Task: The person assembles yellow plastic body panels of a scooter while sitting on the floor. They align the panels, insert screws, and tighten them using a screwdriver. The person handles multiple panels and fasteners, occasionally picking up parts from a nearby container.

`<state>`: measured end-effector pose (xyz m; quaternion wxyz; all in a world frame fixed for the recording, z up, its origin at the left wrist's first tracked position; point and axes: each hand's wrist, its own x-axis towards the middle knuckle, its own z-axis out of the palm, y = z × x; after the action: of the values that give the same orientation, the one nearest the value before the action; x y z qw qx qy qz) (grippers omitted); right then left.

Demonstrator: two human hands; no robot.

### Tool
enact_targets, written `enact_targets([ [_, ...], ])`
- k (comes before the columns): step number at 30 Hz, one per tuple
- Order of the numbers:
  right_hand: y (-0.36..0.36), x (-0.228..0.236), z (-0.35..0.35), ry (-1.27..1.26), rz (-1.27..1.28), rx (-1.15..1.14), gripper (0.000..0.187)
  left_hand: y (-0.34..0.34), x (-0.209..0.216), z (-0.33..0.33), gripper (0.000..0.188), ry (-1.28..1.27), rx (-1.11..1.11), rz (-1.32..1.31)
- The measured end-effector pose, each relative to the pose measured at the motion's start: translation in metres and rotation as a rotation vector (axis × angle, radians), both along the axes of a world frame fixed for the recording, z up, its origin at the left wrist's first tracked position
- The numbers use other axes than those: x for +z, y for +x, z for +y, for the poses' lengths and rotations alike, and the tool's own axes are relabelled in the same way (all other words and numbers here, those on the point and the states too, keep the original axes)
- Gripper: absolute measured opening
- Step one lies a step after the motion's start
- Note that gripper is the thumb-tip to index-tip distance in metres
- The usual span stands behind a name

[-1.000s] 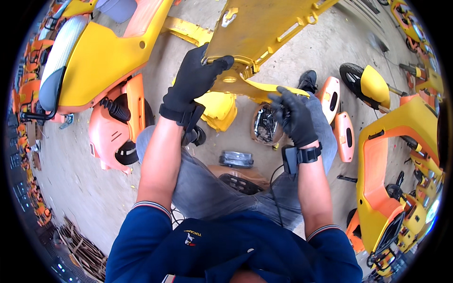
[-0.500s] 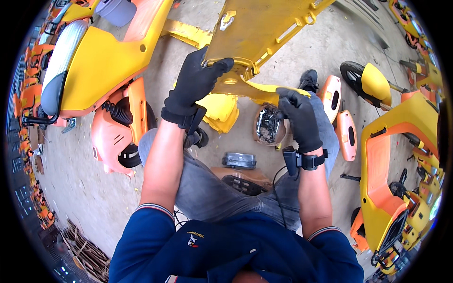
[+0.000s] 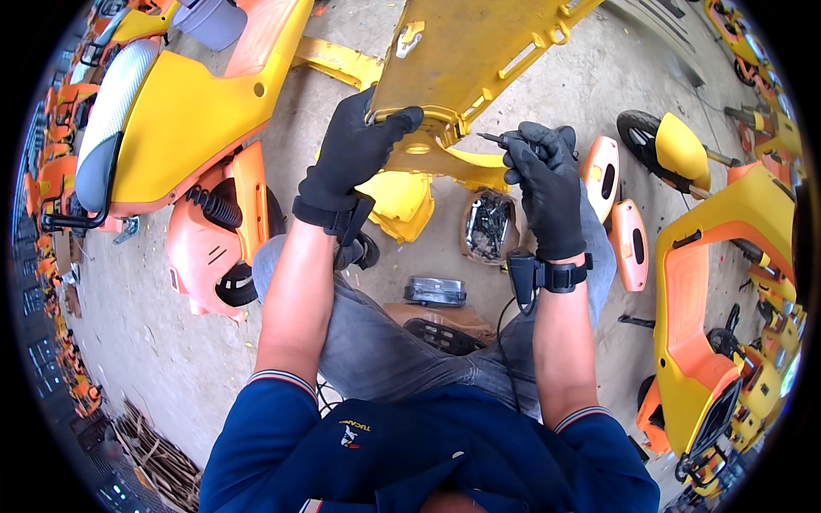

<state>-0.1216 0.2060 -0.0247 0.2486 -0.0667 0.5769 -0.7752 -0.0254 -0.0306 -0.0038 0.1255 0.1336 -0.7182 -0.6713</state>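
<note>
Right hand (image 3: 547, 184), in a black glove, clenched round a screwdriver (image 3: 496, 138) whose tip points left at the lower edge of a large yellow panel (image 3: 466, 60). Left hand (image 3: 351, 158), also gloved, grips that same edge, holding the panel tilted above the person's knees. Judged step: working a fastener on the panel's edge; the next move calls for seating the tip squarely while the left hand keeps the panel from shifting. Below, on the concrete floor (image 3: 145, 342), lie a tray of screws (image 3: 489, 227), orange covers (image 3: 629, 244) and a yellow scooter body (image 3: 180, 120).
</note>
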Motion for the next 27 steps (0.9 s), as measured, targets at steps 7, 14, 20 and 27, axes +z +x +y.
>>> enact_targets([
  [7, -0.004, -0.011, -0.006, -0.127, -0.046, 0.035, 0.028, 0.000, 0.000, 0.000, 0.034, -0.005, -0.008, -0.004],
  [14, -0.013, -0.022, -0.005, -0.222, -0.059, 0.109, 0.028, 0.000, -0.003, -0.001, 0.032, 0.012, -0.010, 0.005],
  [20, -0.022, -0.024, -0.002, -0.168, 0.005, 0.192, 0.027, 0.000, 0.000, 0.000, 0.031, -0.008, -0.015, 0.006],
  [27, -0.026, -0.013, -0.002, -0.069, 0.057, 0.236, 0.024, 0.000, -0.002, -0.001, 0.031, -0.004, -0.006, -0.003],
])
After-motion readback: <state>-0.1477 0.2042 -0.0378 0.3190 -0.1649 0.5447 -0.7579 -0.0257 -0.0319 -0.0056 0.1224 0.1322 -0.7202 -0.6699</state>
